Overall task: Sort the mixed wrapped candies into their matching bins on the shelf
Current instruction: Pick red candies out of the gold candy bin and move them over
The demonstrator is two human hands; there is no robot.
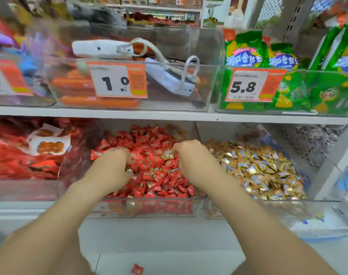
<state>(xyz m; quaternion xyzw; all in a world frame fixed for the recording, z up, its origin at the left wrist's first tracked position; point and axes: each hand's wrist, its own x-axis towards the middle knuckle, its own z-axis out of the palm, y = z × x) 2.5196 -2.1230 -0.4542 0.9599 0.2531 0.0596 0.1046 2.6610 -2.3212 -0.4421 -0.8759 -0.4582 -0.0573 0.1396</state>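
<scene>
Shelf price tag reading 5.8 fronts green 润口香甜王 bags above gold candies.

On the lower shelf, the centre bin is being flanked on its right by the right bin, just beside it. Both hands are being held inside the centre bin on its candy heap, the left hand left of the right hand, at whose fingertips a single candy is being pinched. Above, a corded device is being kept in the upper bin. At bottom centre, a stray candy is being left lying on the floor.
</scene>
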